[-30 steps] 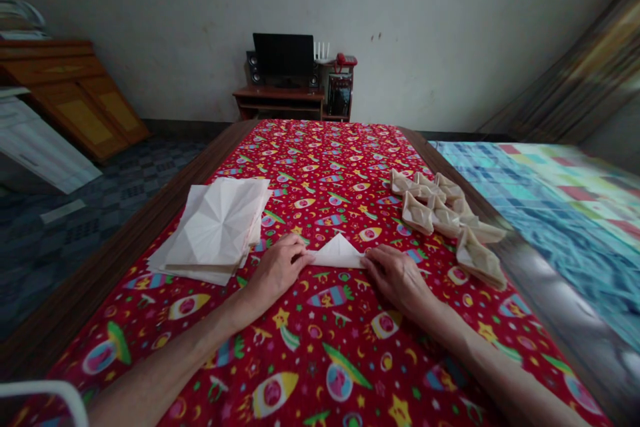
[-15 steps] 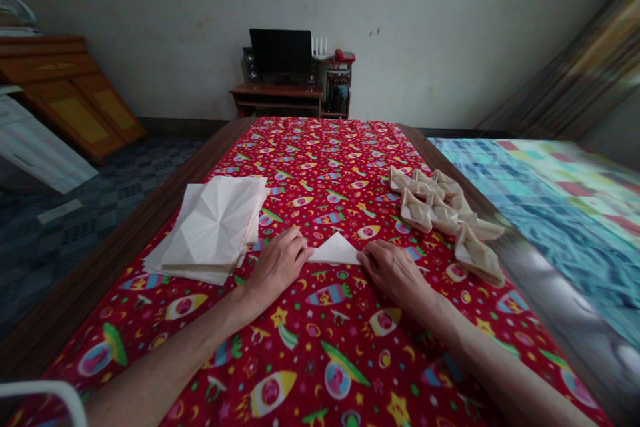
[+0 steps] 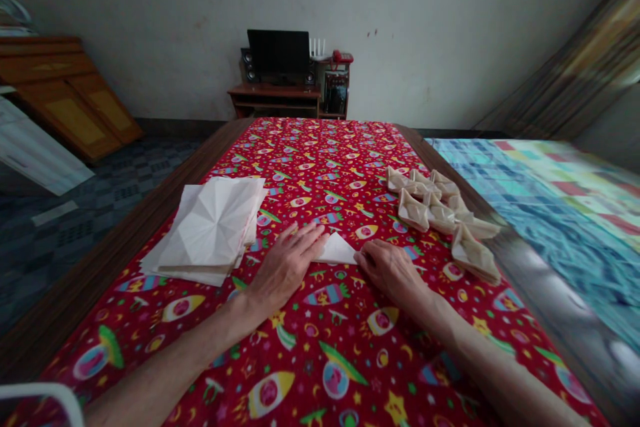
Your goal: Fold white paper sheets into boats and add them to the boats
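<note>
Red cloth [image 3: 290, 147] is covering the table [image 3: 195, 167], the paper [image 3: 337, 251] lying folded on it between the stack [image 3: 213, 221] and the folded pieces [image 3: 440, 213]. Creasing appears to be in hand; the next move is probably calling for even pressure along the fold. Left hand [image 3: 284, 263] is resting with its grip spread, fingers nearly straight over the paper's left end; right hand [image 3: 395, 271] is resting at the right corner, grip curled, pinching or only pressing: cannot tell.

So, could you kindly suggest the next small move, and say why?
Perhaps press the left hand down on the left end of the folded paper, since that hand lies across it and the right hand is at the opposite corner.
</note>
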`<state>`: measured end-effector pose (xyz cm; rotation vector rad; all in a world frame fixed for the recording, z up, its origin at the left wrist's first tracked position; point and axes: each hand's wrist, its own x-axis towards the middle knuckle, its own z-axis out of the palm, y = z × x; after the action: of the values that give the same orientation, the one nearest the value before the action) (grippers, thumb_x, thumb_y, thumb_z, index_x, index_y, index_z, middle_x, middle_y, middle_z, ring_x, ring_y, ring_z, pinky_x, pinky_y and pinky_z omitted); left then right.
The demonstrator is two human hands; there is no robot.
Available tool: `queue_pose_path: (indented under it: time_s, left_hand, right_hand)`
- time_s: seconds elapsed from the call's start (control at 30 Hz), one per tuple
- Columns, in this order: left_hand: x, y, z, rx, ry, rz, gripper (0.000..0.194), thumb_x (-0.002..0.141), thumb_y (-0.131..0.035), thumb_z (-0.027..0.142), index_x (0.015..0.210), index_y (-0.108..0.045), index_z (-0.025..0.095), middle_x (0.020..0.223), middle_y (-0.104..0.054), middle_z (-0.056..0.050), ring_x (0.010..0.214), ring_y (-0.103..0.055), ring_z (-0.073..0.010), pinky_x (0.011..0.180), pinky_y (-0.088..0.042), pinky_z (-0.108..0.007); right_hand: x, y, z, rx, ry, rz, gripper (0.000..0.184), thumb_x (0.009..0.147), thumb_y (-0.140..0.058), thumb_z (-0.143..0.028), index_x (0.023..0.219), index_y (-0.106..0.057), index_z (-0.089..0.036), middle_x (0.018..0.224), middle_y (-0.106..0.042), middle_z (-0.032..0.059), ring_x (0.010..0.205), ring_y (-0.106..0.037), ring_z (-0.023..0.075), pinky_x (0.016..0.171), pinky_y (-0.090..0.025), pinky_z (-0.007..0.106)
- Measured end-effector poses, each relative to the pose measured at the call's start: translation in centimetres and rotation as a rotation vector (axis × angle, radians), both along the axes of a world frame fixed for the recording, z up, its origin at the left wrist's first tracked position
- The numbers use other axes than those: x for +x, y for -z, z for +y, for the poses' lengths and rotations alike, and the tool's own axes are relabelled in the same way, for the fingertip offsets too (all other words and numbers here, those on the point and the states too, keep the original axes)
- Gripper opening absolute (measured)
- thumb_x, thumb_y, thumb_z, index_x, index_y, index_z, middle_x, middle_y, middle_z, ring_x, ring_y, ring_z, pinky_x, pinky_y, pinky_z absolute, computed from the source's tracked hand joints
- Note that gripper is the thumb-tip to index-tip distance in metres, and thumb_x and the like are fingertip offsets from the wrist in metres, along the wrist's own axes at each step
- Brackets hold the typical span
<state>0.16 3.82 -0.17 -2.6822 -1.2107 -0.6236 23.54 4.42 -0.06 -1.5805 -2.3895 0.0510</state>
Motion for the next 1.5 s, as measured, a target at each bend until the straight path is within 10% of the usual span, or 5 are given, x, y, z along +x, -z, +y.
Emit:
queue_pose_path:
  time_s: [0.57,0.8,1.1,1.5]
  left_hand:
    - [2.4,0.6,-2.1,-0.281,0.109,0.077,0.048,0.097,-0.034,0.034,0.142,-0.029,0.018,0.150,-0.030,-0.005,0.141,-0.020,-0.0181,0.116,-0.017,-0.040]
    - [2.4,0.6,-2.2,-0.269,0.107,0.066,0.046,0.097,-0.034,0.034,0.140,-0.032,0.018,0.148,-0.034,-0.006,0.140,-0.022,-0.0183,0.116,-0.018,-0.041]
    - [2.1,0.8,-2.1,-0.261,0.109,0.072,0.047,0.097,-0.034,0.034,0.141,-0.032,0.016,0.150,-0.031,-0.006,0.140,-0.022,-0.0185,0.115,-0.018,-0.039]
    - [-0.4,-0.3,-3.0,-0.232,0.010,0.142,0.043,0.097,-0.033,0.030,0.139,-0.037,0.020,0.147,-0.037,-0.003,0.138,-0.029,-0.0166,0.114,-0.021,-0.040]
  right_hand:
    - [0.1,0.4,-0.3,0.035,-0.014,0.039,0.022,0.092,-0.045,-0.027,0.076,-0.058,-0.018,0.073,-0.061,0.0045,0.064,-0.056,0.0152,0.060,-0.041,0.025]
    - [-1.2,0.7,-2.5,0.321,-0.125,-0.141,0.044,0.086,-0.040,-0.008,0.129,-0.048,-0.010,0.139,-0.042,0.0216,0.125,-0.042,0.0334,0.096,-0.041,0.049]
    - [-1.0,1.5,-5.4,0.126,-0.325,-0.088,0.065,0.093,-0.043,-0.038,0.146,-0.021,-0.007,0.150,-0.025,0.0164,0.140,-0.018,0.0257,0.109,-0.033,0.046]
    - [0.9,1.3,-5.5,0.117,-0.253,-0.110,0.057,0.094,-0.040,-0.031,0.147,-0.022,-0.014,0.144,-0.039,0.0103,0.134,-0.034,0.0225,0.107,-0.036,0.048]
